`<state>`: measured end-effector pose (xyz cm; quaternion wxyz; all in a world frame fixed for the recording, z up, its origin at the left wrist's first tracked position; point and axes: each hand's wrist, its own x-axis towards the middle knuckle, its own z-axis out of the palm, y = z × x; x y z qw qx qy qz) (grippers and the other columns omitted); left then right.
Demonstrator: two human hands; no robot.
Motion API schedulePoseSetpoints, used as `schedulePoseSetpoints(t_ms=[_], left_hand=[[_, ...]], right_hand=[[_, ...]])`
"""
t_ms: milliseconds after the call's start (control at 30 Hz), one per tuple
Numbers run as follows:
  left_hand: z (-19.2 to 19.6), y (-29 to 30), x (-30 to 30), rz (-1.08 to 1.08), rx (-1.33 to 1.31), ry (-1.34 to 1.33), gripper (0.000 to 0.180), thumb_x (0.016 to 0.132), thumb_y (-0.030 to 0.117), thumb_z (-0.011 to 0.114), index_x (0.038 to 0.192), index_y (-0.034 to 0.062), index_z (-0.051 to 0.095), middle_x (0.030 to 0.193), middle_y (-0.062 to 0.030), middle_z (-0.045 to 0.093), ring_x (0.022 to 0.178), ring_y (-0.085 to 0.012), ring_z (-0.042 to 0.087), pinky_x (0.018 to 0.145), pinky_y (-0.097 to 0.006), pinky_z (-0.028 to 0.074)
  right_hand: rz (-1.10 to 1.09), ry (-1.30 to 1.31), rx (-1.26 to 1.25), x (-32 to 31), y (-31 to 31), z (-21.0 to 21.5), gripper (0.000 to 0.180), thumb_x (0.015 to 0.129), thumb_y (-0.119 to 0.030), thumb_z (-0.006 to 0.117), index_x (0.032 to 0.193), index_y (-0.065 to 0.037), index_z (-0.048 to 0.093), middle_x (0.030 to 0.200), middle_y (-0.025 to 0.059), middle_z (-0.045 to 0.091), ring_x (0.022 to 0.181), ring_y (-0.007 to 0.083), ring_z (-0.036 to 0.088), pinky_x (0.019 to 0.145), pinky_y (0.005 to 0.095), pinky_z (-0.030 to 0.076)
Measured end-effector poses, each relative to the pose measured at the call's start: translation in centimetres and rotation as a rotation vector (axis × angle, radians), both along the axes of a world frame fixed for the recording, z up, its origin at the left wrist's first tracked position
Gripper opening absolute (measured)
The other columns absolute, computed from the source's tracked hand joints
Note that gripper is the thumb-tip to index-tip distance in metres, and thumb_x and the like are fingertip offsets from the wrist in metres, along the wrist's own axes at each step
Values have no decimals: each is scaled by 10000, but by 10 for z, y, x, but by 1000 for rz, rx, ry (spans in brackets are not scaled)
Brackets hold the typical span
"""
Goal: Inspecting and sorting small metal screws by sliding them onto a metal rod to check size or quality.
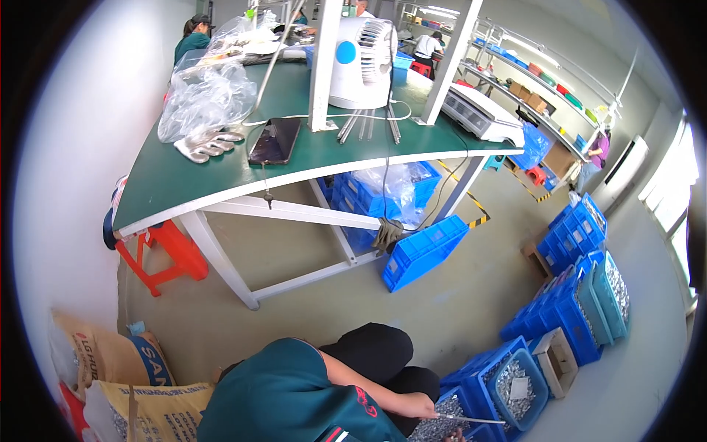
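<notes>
Rod (pixel 471 421): thin, metallic, held nearly level at the lower edge of the view, over a blue crate (pixel 471 404) filled with small grey metal parts. Its near end is gripped by the right hand (pixel 423 406), whose fingers are curled shut around it. The far end is pointed to the person's right, toward a second blue crate (pixel 543 383). The right forearm is seen bare, extended from a teal sleeve across black-trousered knees. The left hand is not seen.

The second crate is also loaded with grey parts, and a small white card (pixel 520 388) is laid on top of them. Just beyond it, an open pale box (pixel 557 361) is set on the concrete floor. Further to the right, rows of stacked blue crates (pixel 571 313) are ranged, some of them filled with the same parts.

Ahead, a green-topped workbench (pixel 184 180) on white legs is placed. On it are noted a white fan (pixel 361 62), a dark phone (pixel 275 141), a pair of pale gloves (pixel 208 143), crumpled clear plastic bags (pixel 206 92) and a white weighing scale (pixel 482 113). One blue crate (pixel 423 250) is tilted against the bench frame. An orange stool (pixel 166 258) is stood at the left end, and printed sacks (pixel 118 368) are piled at lower left.
</notes>
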<state>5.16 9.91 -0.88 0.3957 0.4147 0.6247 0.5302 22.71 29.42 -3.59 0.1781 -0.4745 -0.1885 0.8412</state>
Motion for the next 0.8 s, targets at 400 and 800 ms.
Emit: schedulePoseSetpoints(t_ms=[400, 800], left_hand=[[-5, -28, -9, 12, -68, 27, 336, 882, 313, 511, 743, 14, 580, 628, -83, 556, 602, -164, 517, 602, -341, 429], [9, -28, -10, -52, -145, 29, 341, 900, 305, 502, 704, 28, 543, 577, -32, 483, 556, -110, 437, 545, -302, 388]], right_hand=[[-69, 362, 35, 2, 20, -10, 206, 911, -325, 487, 889, -128, 544, 680, -11, 509, 416, 57, 362, 302, 187, 249], [-191, 380, 39, 11, 34, 30, 193, 909, -220, 496, 1017, -69, 552, 769, 30, 551, 464, 61, 397, 320, 173, 271]])
